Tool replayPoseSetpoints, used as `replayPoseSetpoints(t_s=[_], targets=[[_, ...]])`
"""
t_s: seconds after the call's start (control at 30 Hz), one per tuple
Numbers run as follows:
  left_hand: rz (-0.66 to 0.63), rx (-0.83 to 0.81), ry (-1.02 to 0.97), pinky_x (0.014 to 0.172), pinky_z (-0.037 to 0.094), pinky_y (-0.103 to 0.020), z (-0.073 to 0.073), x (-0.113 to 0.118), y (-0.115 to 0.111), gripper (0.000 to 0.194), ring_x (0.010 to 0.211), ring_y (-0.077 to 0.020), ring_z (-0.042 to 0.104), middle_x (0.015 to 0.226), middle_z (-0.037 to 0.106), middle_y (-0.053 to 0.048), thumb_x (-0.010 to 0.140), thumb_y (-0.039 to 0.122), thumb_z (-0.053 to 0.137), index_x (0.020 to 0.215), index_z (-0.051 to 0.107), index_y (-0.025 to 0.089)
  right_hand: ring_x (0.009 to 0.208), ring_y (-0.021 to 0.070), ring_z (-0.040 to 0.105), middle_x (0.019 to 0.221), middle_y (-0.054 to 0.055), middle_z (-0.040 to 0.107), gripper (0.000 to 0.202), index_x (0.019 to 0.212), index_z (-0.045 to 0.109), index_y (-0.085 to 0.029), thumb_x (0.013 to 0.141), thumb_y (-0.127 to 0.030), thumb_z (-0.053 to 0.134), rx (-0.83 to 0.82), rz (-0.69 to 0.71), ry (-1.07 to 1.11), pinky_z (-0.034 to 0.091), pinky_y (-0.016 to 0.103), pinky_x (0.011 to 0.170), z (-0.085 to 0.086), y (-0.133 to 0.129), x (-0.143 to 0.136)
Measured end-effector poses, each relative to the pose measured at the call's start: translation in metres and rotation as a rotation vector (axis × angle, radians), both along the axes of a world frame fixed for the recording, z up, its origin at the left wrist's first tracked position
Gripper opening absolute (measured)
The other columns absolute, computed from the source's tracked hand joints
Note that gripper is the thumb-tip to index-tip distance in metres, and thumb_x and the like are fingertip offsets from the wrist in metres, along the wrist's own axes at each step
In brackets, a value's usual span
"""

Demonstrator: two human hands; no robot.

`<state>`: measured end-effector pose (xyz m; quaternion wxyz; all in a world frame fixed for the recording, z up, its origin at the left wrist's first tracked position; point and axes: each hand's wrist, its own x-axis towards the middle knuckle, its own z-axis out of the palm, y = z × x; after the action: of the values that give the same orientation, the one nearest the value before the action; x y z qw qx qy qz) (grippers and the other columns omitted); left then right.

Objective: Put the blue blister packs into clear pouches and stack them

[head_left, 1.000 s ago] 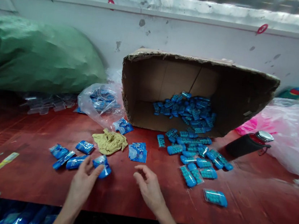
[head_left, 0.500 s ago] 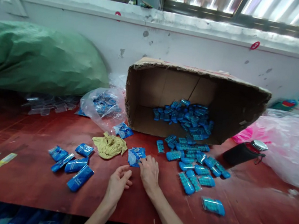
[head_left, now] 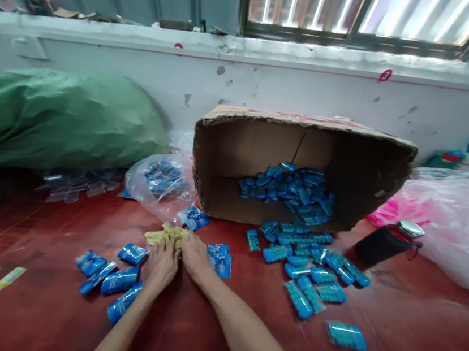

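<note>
The yellow cloth is being touched by both hands on the red tabletop, between the shiny blue packets and the flat blue cards. The left hand and right hand are held close together, with bent fingers set on the cloth. It cannot be told if it is pinched tight or just pressed. For the cloth to be lifted, a firm pinch would be needed, and the cards beside the right wrist should not be bumped. Much of the cloth is covered by the fingers, and the fingertips are hard to make out. Part of the lowest packet is hidden by the left forearm, and some of the cards may be covered by the right arm. In the big box, the blue packs are piled up, so those underneath cannot be seen. What is in the clear bag is blurred by its film.
</note>
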<state>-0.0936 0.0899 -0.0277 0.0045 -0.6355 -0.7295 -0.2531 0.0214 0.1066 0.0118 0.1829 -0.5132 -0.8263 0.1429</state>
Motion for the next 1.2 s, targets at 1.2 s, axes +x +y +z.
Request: replayPoseSetpoints(t_s=[1.2], targets=[[0.048, -0.32, -1.554, 0.047, 0.038, -0.022, 0.022, 0.1, -0.08, 0.033, 0.052, -0.0128, 0.053, 0.06, 0.064, -0.004, 0.055, 0.039, 0.068, 0.073, 0.065, 0.011, 0.054, 0.0119, 0.049, 0.068, 0.0, 0.058, 0.022, 0.085, 0.063, -0.014, 0.07, -0.028, 0.056, -0.495, -0.332, 0.987, 0.04, 0.022, 0.051, -0.014, -0.083, 0.096]])
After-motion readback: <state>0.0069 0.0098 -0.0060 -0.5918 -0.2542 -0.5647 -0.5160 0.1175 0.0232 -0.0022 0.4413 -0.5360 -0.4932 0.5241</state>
